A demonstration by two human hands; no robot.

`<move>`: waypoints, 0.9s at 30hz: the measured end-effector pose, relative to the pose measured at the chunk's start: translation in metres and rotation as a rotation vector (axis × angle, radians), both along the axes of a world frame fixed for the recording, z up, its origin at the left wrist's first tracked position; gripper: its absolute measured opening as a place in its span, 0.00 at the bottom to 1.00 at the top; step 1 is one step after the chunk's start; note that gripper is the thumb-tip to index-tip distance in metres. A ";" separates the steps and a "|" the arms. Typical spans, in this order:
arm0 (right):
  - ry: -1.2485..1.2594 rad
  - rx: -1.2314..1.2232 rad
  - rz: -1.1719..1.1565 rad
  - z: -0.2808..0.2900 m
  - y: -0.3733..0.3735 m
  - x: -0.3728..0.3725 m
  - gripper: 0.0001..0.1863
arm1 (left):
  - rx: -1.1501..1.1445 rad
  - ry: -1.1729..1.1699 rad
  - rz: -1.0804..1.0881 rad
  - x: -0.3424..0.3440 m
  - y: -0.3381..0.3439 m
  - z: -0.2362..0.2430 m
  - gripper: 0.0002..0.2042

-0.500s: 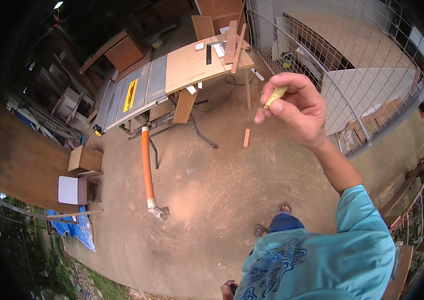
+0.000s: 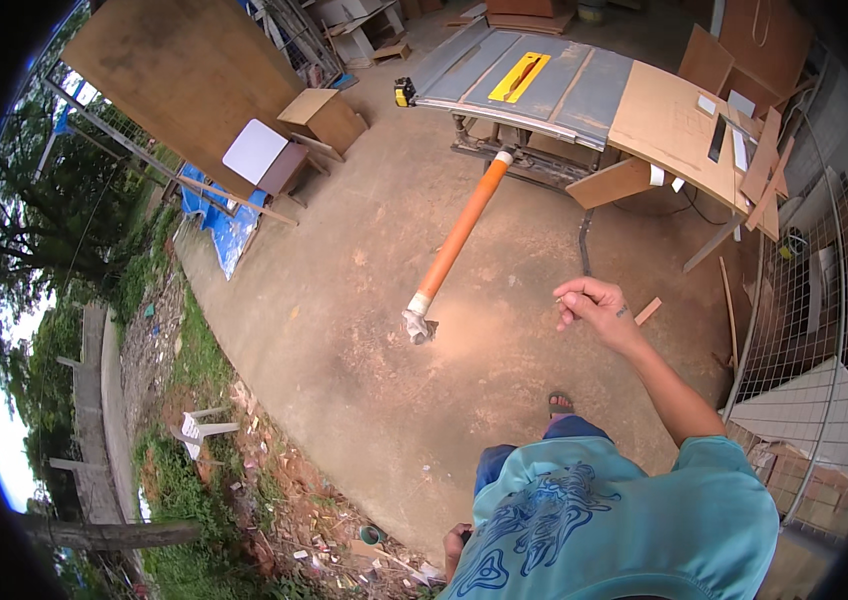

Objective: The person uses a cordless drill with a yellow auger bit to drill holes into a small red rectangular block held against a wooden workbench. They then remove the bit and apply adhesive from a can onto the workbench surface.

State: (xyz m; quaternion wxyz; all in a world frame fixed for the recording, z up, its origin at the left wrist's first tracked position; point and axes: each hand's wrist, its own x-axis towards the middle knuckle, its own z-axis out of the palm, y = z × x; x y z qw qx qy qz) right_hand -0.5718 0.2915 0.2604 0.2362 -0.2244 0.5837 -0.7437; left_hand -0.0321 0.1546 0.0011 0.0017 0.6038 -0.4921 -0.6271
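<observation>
My right hand (image 2: 594, 308) is stretched out in front of me above the concrete floor, with thumb and fingers curled together in a pinch. Whatever is between its fingertips, if anything, is too small or hidden to tell. Low by my side, next to the hem of my teal shirt (image 2: 624, 510), my left hand (image 2: 456, 545) is partly visible, closed around something dark that I cannot make out. Beyond my right hand a short strip of wood (image 2: 649, 311) lies on the floor.
Ahead stands a table saw (image 2: 579, 85) with a yellow insert and a wooden side table (image 2: 659, 110) carrying boards. An orange hose (image 2: 466, 225) slants down from it to the floor. Wire mesh fencing (image 2: 809, 270) borders the right; littered, grassy ground (image 2: 209, 380) lies left.
The view has swung left. My right hand is lower, and the small crumpled yellowish thing it pinched no longer shows. My left hand stays low at my side.
</observation>
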 end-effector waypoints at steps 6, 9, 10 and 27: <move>0.029 0.065 0.323 -0.002 -0.120 -0.025 0.08 | 0.105 0.021 0.359 -0.020 0.031 0.002 0.07; 0.020 0.069 0.409 0.002 -0.191 -0.018 0.09 | 0.175 0.031 0.573 -0.039 0.011 -0.009 0.07; 0.034 0.064 0.428 0.002 -0.215 -0.013 0.10 | 0.198 0.037 0.638 -0.043 0.004 -0.013 0.07; 0.414 0.071 0.680 0.052 -0.539 0.103 0.06 | -0.031 0.015 0.657 -0.017 -0.348 0.018 0.05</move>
